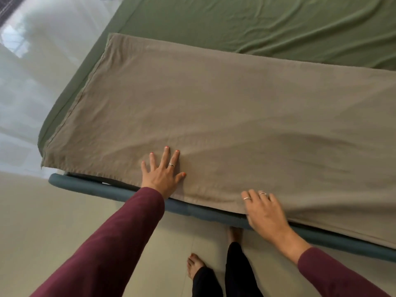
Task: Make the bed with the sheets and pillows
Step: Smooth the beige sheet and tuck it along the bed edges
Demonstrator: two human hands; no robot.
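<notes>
A folded taupe sheet [214, 116] lies flat across the near end of the bed, on top of a wrinkled green fitted sheet [267, 26]. My left hand [164, 172] rests palm down on the taupe sheet near its front edge, fingers spread. My right hand [264, 211] sits at the sheet's front edge above the bed frame, fingers curled over the hem; whether it pinches the cloth is not clear. No pillows are in view.
A padded blue-grey bed frame rail [111, 189] runs along the front of the bed. Pale glossy floor tiles [32, 93] lie to the left and below. My bare feet [195, 266] stand close to the rail.
</notes>
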